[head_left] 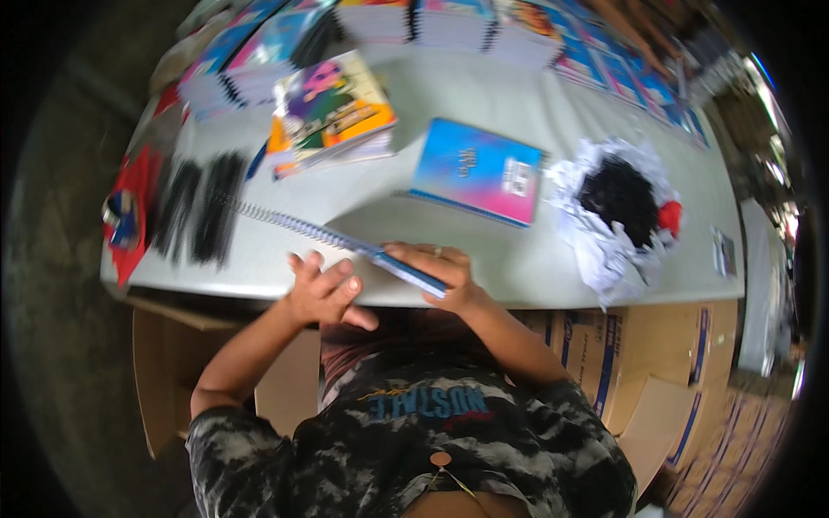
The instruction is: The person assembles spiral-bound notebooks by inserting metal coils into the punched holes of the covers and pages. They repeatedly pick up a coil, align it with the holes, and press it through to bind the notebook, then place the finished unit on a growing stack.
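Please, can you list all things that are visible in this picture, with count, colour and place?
Grey table: one, centre.
Spiral-bound notebook: one, blue edge, under the hands.
Blue-pink notebook: one, lying flat, centre.
Colourful notebook stack: one, left of it.
Notebook piles: several, far edge.
Black binding spirals: a bundle, left.
White crumpled paper with black scraps: one heap, right.
Cardboard boxes: several, brown, below table.
Left hand: open, at table edge.
Right hand: grip on spiral-bound notebook.

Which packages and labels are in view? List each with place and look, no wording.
Cardboard boxes: under the table's near edge, brown with blue print.
White label: on the blue-pink notebook, mid-table, rectangular.
Crumpled white wrapping: right of it, around black pieces.
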`<state>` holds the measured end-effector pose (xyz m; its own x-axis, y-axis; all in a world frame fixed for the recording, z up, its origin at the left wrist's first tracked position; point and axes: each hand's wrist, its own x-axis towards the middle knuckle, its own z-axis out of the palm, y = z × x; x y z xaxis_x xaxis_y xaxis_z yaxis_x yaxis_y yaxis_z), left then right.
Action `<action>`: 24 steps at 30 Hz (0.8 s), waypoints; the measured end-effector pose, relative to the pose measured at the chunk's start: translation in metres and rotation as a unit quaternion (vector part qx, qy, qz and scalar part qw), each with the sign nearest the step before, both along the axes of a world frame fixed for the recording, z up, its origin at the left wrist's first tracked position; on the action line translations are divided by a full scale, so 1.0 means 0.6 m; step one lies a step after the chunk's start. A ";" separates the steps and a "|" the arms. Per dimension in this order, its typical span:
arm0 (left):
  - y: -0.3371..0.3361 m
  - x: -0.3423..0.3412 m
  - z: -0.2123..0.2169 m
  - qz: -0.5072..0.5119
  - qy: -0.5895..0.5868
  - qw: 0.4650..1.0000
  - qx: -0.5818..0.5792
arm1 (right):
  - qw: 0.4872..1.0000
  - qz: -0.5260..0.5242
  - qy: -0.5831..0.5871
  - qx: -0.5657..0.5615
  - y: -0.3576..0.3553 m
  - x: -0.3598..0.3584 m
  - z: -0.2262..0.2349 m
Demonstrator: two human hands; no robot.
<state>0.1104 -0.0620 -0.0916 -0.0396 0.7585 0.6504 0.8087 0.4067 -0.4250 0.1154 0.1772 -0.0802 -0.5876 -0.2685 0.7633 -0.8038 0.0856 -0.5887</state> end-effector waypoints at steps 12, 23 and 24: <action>0.053 -0.008 0.040 0.133 0.039 0.984 0.110 | 0.998 0.048 0.009 0.039 -0.012 -0.001 0.008; 0.070 -0.026 -0.010 0.063 -0.266 0.952 0.140 | 0.999 -0.025 0.015 0.046 -0.020 -0.001 0.007; 0.081 -0.011 -0.030 0.048 -0.204 0.970 0.125 | 0.998 -0.041 -0.002 0.037 -0.017 -0.002 0.004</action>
